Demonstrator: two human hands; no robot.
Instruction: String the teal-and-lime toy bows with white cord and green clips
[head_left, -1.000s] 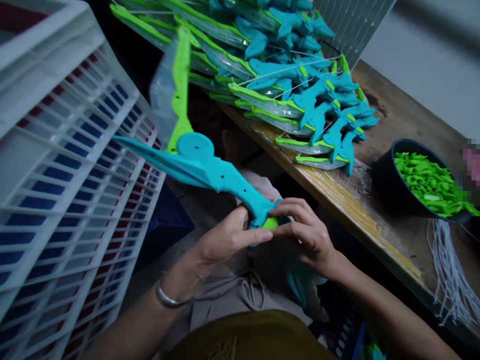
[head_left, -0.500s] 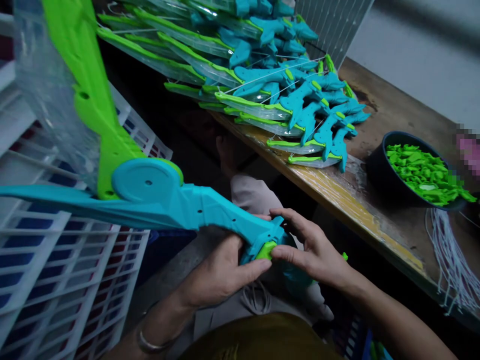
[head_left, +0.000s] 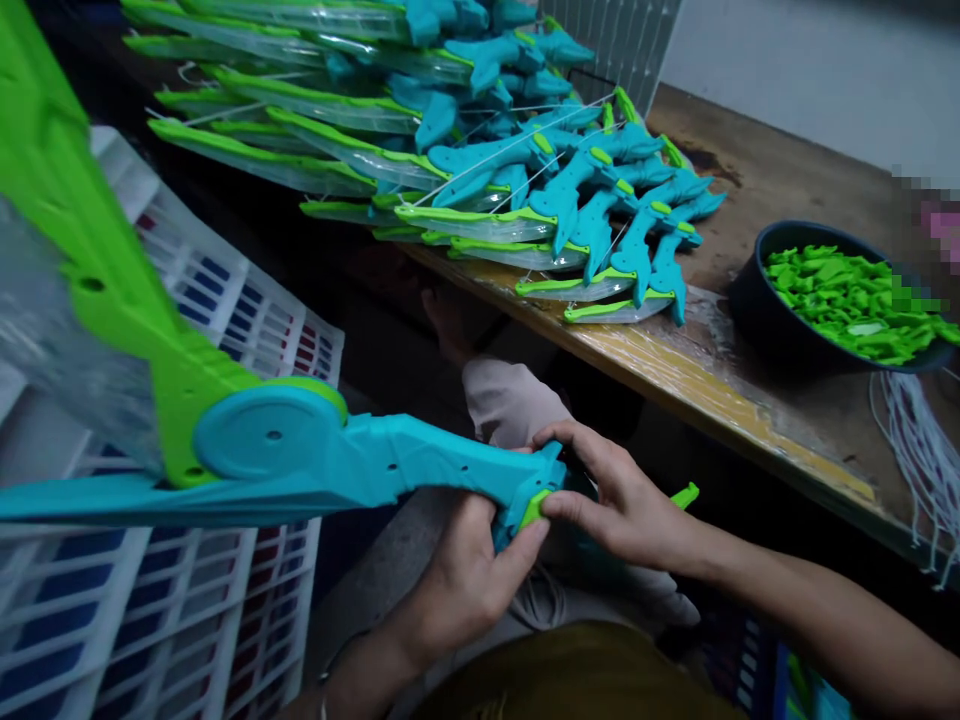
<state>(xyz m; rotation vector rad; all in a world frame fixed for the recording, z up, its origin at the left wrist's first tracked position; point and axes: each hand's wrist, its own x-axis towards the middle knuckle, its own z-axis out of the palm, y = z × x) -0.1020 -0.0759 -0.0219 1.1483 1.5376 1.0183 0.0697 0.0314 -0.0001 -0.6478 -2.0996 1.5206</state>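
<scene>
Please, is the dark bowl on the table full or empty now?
Full, or nearly: small green plastic pieces are heaped inside the dark bowl, and some reach its right rim.

left hand (head_left: 469, 575): closed, thumb (head_left: 523, 552) extended | right hand (head_left: 626, 500): fingers (head_left: 577, 437) bent | forearms (head_left: 810, 605) converging

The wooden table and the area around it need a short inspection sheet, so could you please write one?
Surface: wooden table, stained, yellow strip along the near edge.
Job's things: blue-and-green piece held off the table; small green part at its handle end.
Clutter: pile of similar pieces on the table; dark bowl full of small green parts.
Hands: left hand grips the held piece's end; right hand has its thumb at the small green part.
Cables: nothing seen; white strings hang over the table edge.
Surroundings: white slotted crate at left, pale wall behind.
</scene>
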